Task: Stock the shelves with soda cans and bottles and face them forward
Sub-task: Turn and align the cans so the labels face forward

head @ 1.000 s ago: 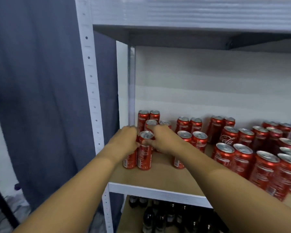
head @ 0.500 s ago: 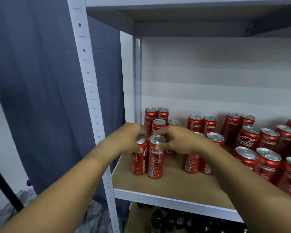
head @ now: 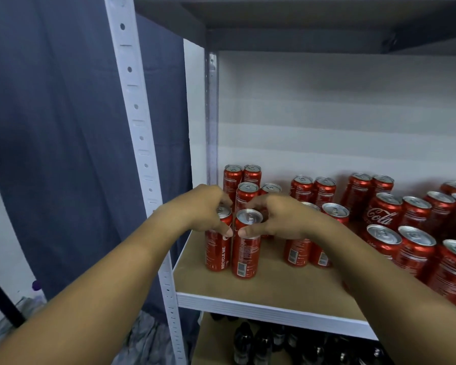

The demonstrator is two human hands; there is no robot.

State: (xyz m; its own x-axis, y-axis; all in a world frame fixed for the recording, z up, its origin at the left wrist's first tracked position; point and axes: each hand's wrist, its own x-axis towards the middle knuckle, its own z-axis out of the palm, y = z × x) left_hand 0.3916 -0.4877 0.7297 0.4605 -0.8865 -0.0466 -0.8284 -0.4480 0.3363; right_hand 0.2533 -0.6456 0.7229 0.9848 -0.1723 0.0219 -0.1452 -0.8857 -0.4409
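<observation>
Head view, looking down at a middle shelf (head: 269,288) of a white metal rack. Two hands up front, each wrapped round the top of a slim red can. Left hand (head: 195,209) curled over the rim of the left front can (head: 217,246), thumb down on its front face, "RECYCLE ME" text showing. Right hand (head: 271,219) pinching the right front can (head: 246,248) just under the rim, thumb in front, fingers round the back, barcode panel facing out. So neither logo forward yet, going by that. Grip near the top probably for twisting on the spot without lifting, handy with cans packed this tight.

Both cans upright, touching or near enough, at the left front corner of the board, close to the edge. Probably meant to start a front row in line with the pairs behind. More cans (head: 242,177) two by two further back by the rear post, another pair (head: 306,251) just right of the hands, partly hidden by the wrist. Bigger batch (head: 411,233) well off to the right, one with the logo showing, several turned any which way.

Dark bottles (head: 250,341) on the shelf below. Blue curtain (head: 63,127) hanging to the left of the rack.

Plenty of facing left to do, by the look of it. Main risk: knocking a neighbour over while spinning.
</observation>
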